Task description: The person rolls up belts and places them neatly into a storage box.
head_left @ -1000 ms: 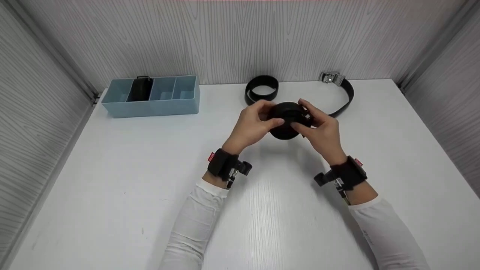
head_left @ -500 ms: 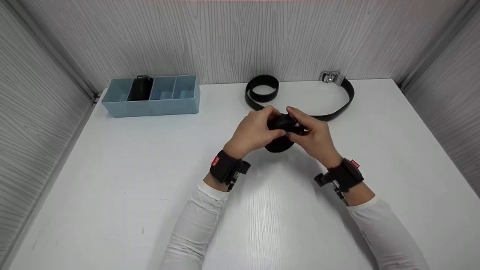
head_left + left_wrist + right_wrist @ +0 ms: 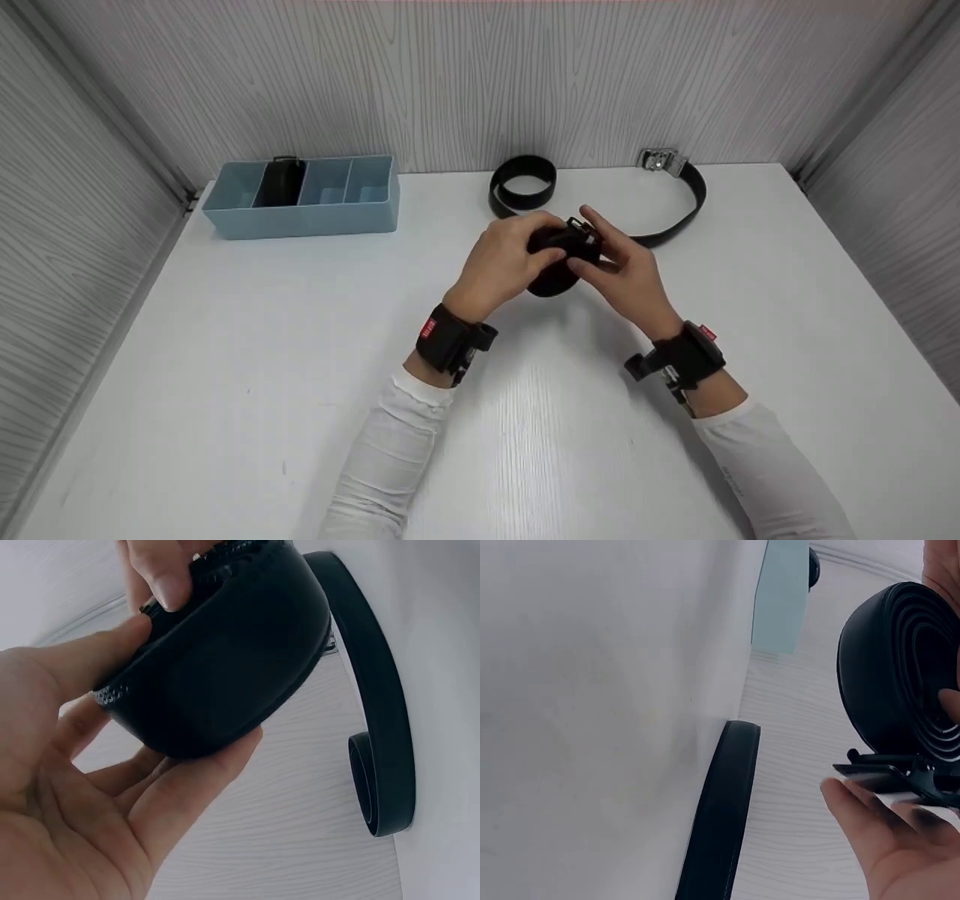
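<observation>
A black belt (image 3: pixel 874 667), wound into a tight coil, is held up over the table between both hands. My left hand (image 3: pixel 501 262) grips the coil with the thumb on its near edge and the fingers beneath, as the left wrist view shows. At the buckle end my right hand (image 3: pixel 626 274) pinches, with its fingers around the metal buckle (image 3: pixel 885 774) and its thumb at the coil. Behind the hands lies a second black belt (image 3: pixel 691 214), partly unrolled, with a loose coil at its left end and a silver buckle (image 3: pixel 658 159) at its right end.
At the back left stands a light blue tray (image 3: pixel 307 221) with several compartments. A rolled black belt (image 3: pixel 282 182) sits in one of them. Panelled walls (image 3: pixel 480 82) enclose the white table (image 3: pixel 225 360) at the back and sides.
Both hands have drawn the coiled belt nearer and slightly left. The coil has turned, and its buckle now shows at the top between the hands. The belt behind has stayed in place.
</observation>
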Available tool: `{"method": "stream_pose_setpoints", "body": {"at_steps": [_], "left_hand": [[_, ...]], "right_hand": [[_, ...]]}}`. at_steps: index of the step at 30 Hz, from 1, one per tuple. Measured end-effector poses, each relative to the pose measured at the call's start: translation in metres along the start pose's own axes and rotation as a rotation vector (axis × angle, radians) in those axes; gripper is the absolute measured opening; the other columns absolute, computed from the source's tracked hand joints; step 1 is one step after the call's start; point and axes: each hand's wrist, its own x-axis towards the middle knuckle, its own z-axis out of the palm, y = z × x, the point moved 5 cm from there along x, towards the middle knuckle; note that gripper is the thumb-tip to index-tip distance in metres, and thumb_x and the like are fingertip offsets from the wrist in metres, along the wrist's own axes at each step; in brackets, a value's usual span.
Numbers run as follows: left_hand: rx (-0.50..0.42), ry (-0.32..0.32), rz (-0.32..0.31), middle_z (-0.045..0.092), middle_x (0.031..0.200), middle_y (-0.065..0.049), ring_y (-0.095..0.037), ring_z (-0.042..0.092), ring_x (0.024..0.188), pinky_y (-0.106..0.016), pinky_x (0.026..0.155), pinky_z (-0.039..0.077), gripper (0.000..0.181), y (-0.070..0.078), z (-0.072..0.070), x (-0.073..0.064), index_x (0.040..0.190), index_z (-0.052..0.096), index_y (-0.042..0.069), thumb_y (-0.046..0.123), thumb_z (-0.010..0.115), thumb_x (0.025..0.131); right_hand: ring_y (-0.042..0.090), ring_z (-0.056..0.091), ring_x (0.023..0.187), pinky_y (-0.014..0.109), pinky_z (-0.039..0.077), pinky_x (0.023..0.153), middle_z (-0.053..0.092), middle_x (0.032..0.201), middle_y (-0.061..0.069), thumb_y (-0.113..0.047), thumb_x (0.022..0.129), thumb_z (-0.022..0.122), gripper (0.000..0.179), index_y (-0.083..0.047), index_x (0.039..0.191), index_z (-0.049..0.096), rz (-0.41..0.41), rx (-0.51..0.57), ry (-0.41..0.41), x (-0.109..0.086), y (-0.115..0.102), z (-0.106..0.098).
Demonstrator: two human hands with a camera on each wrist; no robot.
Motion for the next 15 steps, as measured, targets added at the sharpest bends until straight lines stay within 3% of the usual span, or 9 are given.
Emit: {"method": "stream_pose_setpoints", "body": {"at_steps": [2,5,10,15], "left_hand": [[0.010,0.044,-0.035,0.072,0.126,-0.006,-0.020,0.066,0.118,-0.037,0.099,0.051,0.034,-0.006,-0.009,-0.001,0.130,0.071,0.014,0.023,0.076,0.098],[0.034,0.141,-0.113,0.071,0.127,-0.009,-0.024,0.065,0.117,-0.040,0.098,0.052,0.036,-0.024,-0.034,0.001,0.132,0.070,0.013,0.023,0.076,0.098],[0.119,0.297,-0.267,0.070,0.130,-0.012,-0.028,0.065,0.120,-0.044,0.098,0.052,0.038,-0.071,-0.098,0.009,0.135,0.067,0.014,0.025,0.073,0.100],[0.209,0.375,-0.455,0.065,0.140,-0.012,-0.030,0.061,0.127,-0.047,0.103,0.049,0.040,-0.126,-0.163,0.013,0.142,0.061,0.013,0.025,0.066,0.104]], "right_hand": [[0.029,0.062,0.129,0.030,0.055,0.098,0.050,0.157,0.005,0.001,0.096,0.073,0.067,-0.012,0.156,0.047,0.018,0.067,0.016,-0.003,0.001,-0.002],[0.030,0.060,0.131,0.031,0.054,0.100,0.047,0.160,-0.001,0.001,0.097,0.071,0.065,-0.011,0.155,0.046,0.030,0.097,0.051,-0.007,0.002,-0.008],[0.034,0.059,0.131,0.030,0.054,0.100,0.049,0.158,-0.002,0.001,0.098,0.071,0.061,-0.012,0.154,0.050,0.049,0.079,0.065,-0.012,0.005,-0.010],[0.044,0.056,0.131,0.028,0.054,0.099,0.049,0.159,0.002,0.004,0.097,0.070,0.061,-0.010,0.153,0.050,0.054,0.098,0.057,-0.018,0.005,-0.007]]}}
